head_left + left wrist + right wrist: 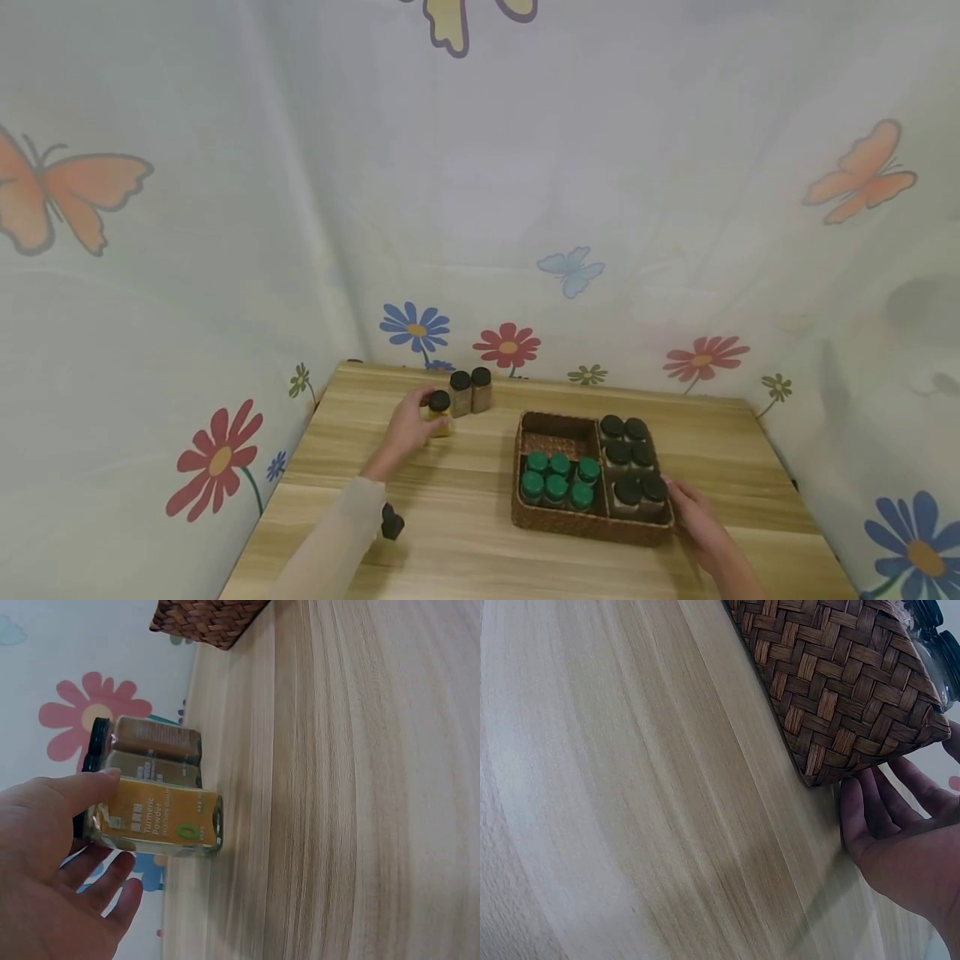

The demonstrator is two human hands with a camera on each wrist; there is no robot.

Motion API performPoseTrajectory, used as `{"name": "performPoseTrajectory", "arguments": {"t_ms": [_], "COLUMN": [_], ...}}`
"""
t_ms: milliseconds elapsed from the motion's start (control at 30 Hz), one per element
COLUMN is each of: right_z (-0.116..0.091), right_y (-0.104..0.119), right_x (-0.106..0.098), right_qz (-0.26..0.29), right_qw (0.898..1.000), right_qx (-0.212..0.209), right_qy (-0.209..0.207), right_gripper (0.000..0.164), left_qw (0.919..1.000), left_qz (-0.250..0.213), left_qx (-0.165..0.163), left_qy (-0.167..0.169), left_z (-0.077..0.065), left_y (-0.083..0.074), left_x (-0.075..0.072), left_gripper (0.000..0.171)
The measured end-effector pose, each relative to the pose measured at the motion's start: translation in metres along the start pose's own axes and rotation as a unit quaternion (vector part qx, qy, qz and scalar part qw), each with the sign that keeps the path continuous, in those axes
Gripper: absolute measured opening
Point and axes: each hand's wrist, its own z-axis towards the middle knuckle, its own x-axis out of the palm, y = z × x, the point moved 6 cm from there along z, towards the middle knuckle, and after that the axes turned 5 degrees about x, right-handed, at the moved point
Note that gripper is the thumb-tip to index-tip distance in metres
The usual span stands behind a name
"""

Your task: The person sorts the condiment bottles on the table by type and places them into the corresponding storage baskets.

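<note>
My left hand (407,427) pinches a turmeric powder jar (165,814) between thumb and fingers. The jar has a black cap and a yellow label; whether its base touches the table I cannot tell. Just beyond it, two more black-capped spice jars (471,393) stand side by side, one greyish and one brown. My right hand (697,521) rests against the right side of a woven basket (562,523), its fingers (896,796) at the wall near a bottom corner. Green-capped jars (557,487) fill the basket's front left compartment, and dark-capped jars (626,487) its right one.
The basket's back left compartment (551,446) shows its bare woven bottom. All stands on a light wooden table (450,558). A cloth (570,208) printed with flowers and butterflies hangs behind the table and on both sides.
</note>
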Motion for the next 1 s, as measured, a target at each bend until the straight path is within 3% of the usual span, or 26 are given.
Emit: {"name": "performPoseTrajectory", "arguments": {"t_ms": [400,867,1000], "right_z": [0.0028,0.0006,0.0007], "right_y": [-0.0020,-0.0016,-0.0016], "right_x": [-0.0004,-0.0008,-0.0017], "right_qz": [0.003,0.005,0.001], "right_qw": [1.000,1.000,1.000], "right_qx": [-0.001,-0.005,-0.002], "right_qy": [-0.008,-0.020,-0.017], "right_gripper": [0.092,0.083,0.088], "left_qw": [0.9999,0.9992,0.9989], "left_qz": [0.003,0.029,0.035], "left_qx": [0.003,0.022,0.020], "left_qy": [0.013,0.019,0.025], "left_z": [0.0037,0.0053,0.0030], "left_y": [0.0063,0.0075,0.0090], "left_x": [-0.0025,-0.0002,0.0006], "left_gripper": [0.058,0.052,0.053]}}
